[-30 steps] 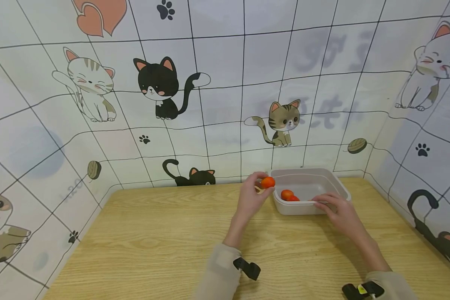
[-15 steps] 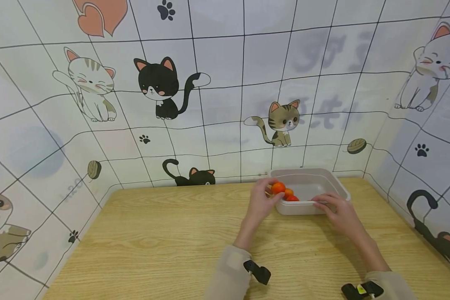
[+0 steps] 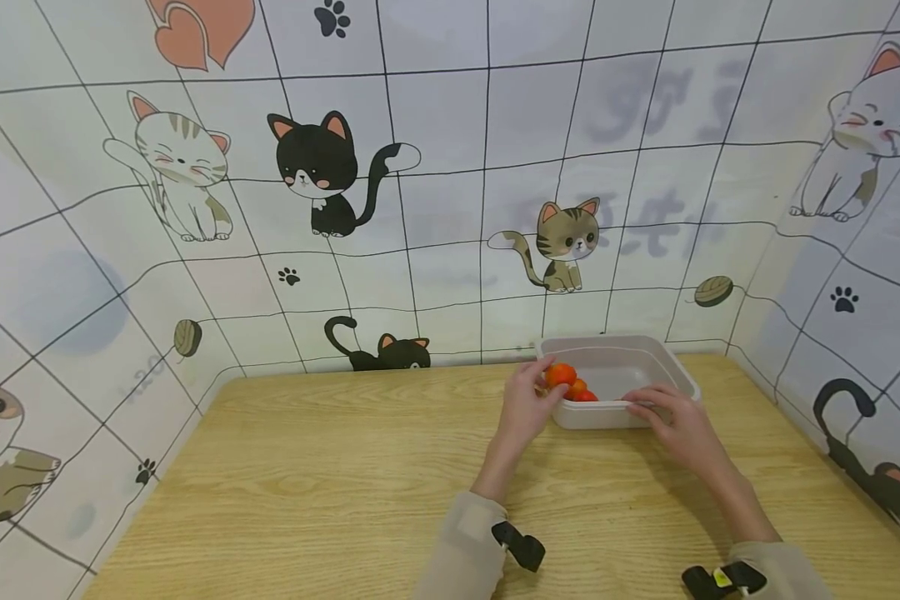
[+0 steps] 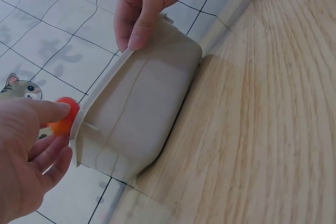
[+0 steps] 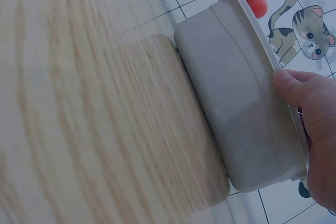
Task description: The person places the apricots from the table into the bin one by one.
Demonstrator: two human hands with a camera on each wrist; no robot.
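Observation:
My left hand (image 3: 522, 408) pinches a small round orange-red fruit (image 3: 561, 375), tomato-like, over the left end of a pale grey plastic bin (image 3: 607, 417). In the left wrist view that fruit (image 4: 64, 116) sits between thumb and fingers at the bin's rim. Inside the bin, at its front left, lie more such fruits (image 3: 587, 397), partly covered by the held one and the front wall. With thumb and fingers my right hand (image 3: 678, 425) grips the bin's front rim. The right wrist view shows the right thumb (image 5: 287, 85) outside the rim.
A wooden table (image 3: 345, 483) carries the bin near its back edge. Behind and at both sides stand pale walls (image 3: 442, 192) with grid lines and printed cats. Black wrist cameras (image 3: 521, 546) are strapped over both sleeves.
My left hand has moved right with its fruit, from outside the bin's left rim to over the inside, beside the other fruits. The right hand has stayed on the rim.

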